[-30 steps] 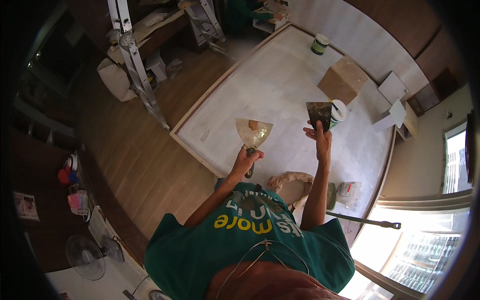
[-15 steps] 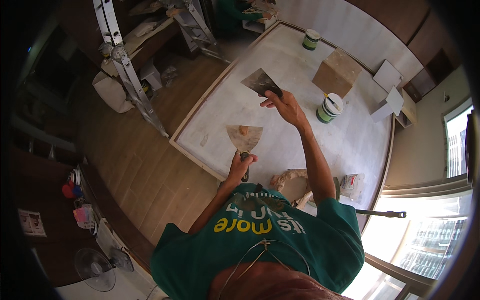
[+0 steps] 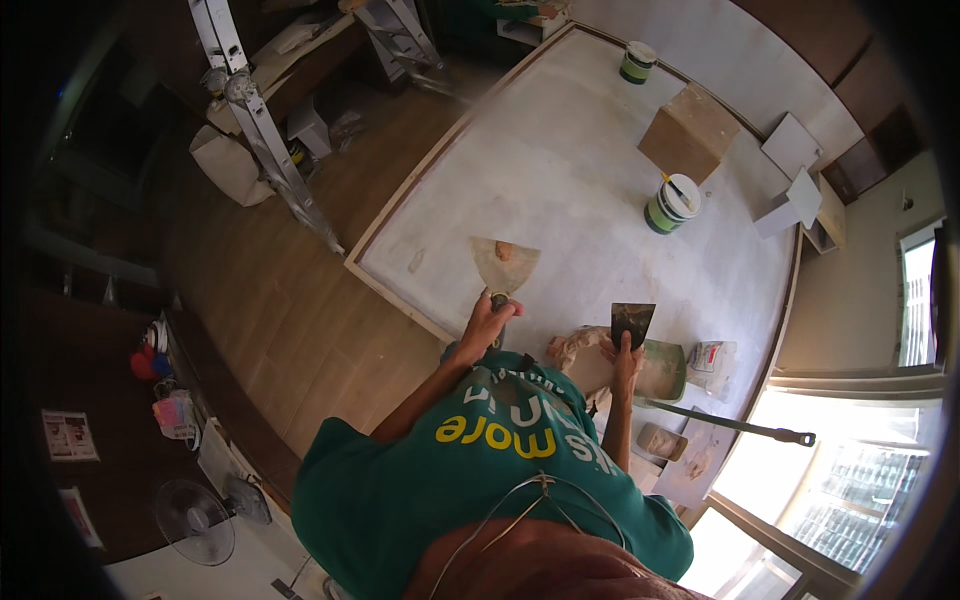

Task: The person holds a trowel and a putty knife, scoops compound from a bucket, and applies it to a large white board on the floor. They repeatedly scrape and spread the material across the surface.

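Note:
In my left hand (image 3: 492, 320) is a wide putty knife (image 3: 520, 272), held by its dark handle. Its fan-shaped blade points away from me over the large whitish panel (image 3: 470, 170) and carries a brown lump of paste (image 3: 504, 251). A flat, dark-faced scraper blade (image 3: 640, 316) is gripped in my right hand (image 3: 625, 362), thumb against its face, edge up. That hand hovers near an open brown paper bag (image 3: 580, 362), partly hidden behind it, and a green-edged tray (image 3: 662, 372) with pale brown contents.
Two green-and-white tubs (image 3: 672, 208), one with a brush on top, stand by a brown box (image 3: 690, 132). A plastic bag (image 3: 713, 364), a long green handle (image 3: 740, 425) and a small tub (image 3: 662, 441) lie at right. A ladder (image 3: 265, 130) stands left; another person's green sleeve (image 3: 515, 10) shows beyond.
My right hand has swung back toward my body with the scraper, from over the panel to beside the paper bag and tray. The putty knife stays in my left hand, nearly still.

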Tool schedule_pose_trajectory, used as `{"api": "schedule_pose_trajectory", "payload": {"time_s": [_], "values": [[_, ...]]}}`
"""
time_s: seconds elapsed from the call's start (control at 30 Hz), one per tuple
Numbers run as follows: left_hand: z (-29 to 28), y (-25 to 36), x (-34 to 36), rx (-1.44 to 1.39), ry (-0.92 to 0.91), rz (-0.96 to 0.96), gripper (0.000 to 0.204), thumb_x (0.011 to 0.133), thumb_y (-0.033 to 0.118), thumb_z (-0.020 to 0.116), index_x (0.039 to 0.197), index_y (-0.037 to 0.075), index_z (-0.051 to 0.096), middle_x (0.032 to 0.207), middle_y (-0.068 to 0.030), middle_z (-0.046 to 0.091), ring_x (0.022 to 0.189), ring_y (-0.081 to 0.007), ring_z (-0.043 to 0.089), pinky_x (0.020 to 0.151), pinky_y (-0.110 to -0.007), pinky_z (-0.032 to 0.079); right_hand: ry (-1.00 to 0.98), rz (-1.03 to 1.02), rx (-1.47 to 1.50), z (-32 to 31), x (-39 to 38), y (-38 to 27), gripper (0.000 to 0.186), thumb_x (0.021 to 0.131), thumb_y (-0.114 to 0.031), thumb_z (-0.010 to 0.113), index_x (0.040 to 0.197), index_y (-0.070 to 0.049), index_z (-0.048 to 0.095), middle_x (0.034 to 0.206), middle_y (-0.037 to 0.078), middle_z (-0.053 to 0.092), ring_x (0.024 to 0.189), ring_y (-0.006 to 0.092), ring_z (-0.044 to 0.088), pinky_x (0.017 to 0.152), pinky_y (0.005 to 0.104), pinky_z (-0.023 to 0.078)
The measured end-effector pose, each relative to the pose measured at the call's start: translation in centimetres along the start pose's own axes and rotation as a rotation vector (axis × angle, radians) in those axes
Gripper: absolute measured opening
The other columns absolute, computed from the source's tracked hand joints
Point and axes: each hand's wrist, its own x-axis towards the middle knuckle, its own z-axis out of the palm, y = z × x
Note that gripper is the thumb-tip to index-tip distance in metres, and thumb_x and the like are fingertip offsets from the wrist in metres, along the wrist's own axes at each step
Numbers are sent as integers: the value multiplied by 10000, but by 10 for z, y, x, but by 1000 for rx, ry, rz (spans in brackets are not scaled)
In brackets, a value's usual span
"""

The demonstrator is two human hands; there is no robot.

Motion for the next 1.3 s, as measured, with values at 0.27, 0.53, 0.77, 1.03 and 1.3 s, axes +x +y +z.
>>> {"api": "schedule_pose_trajectory", "payload": {"time_s": [0.27,0.53,0.77,1.03,1.3], "values": [[70,48,5,231,-314,-2,445,898,162,584,1298,20,448,1027,-101,643,1018,-204,604,986,-354,432,96,-235,119,23,38,-71,512,1005,-416,526,1237,38,577,1064,171,678,848,256,716,686,300,588],[66,32,-11,105,-382,21,381,915,109,549,1275,30,457,1025,-95,650,1000,-185,607,967,-356,447,93,-537,242,1,107,-183,488,1006,-421,532,1256,-3,575,1118,158,675,878,250,714,764,339,581],[41,18,-5,16,-170,18,330,925,104,548,1235,32,462,1033,-106,655,985,-192,635,962,-368,483,107,-464,44,-1,99,-167,452,1019,-379,518,1237,8,606,1086,143,692,860,220,715,720,310,573],[53,25,1,67,-129,43,297,892,106,550,1168,9,501,977,-92,662,955,-167,606,922,-322,461,-84,-1,140,59,9,6,462,1001,-411,541,1194,3,611,1048,133,689,821,233,712,693,322,571],[64,22,-3,171,-328,-43,365,905,118,553,1246,21,468,1032,-91,645,1005,-176,608,986,-373,452,-4,-231,-203,32,39,-26,471,1013,-390,518,1178,42,609,1006,131,693,806,213,713,688,310,559]]}}
